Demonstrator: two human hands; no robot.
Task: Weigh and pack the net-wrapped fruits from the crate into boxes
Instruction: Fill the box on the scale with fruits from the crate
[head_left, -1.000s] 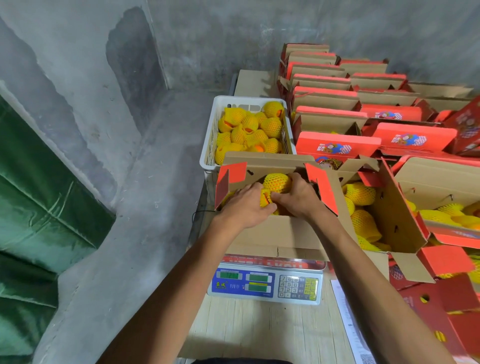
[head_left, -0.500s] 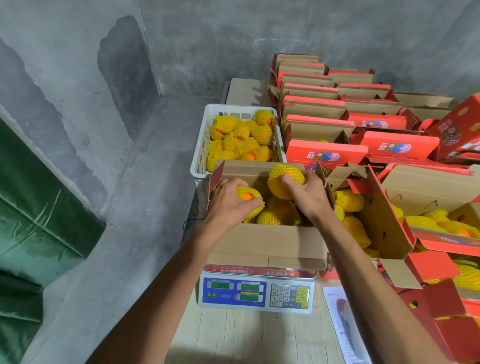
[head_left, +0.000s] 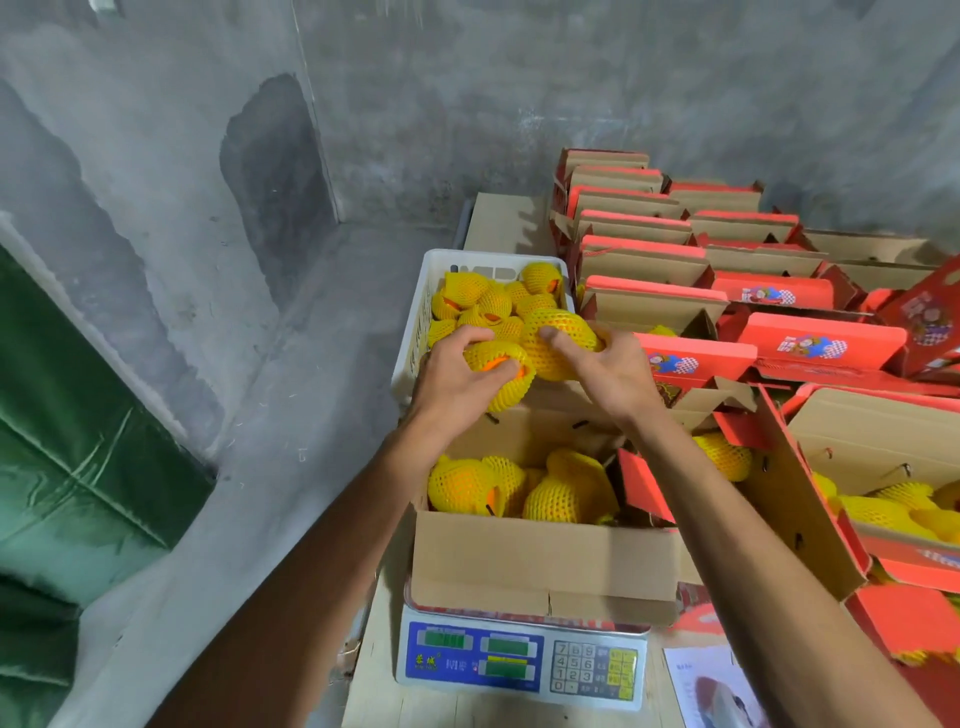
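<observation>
1. Over the near rim of the white crate (head_left: 410, 332), the left hand (head_left: 457, 384) grips a net-wrapped fruit (head_left: 498, 371), fingers curled round it.
2. Beside it, the right hand (head_left: 610, 371) clasps a larger netted fruit (head_left: 553, 340); the two fruits seem to touch.
3. Below them, an open cardboard box (head_left: 540, 564) holding more netted fruits (head_left: 566, 491) sits on the scale (head_left: 519, 660).
4. Red boxes (head_left: 821, 343) crowd the right.

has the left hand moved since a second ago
Yes. The left hand, gripping a net-wrapped fruit, has gone from inside the box on the scale up toward the white crate.
</observation>
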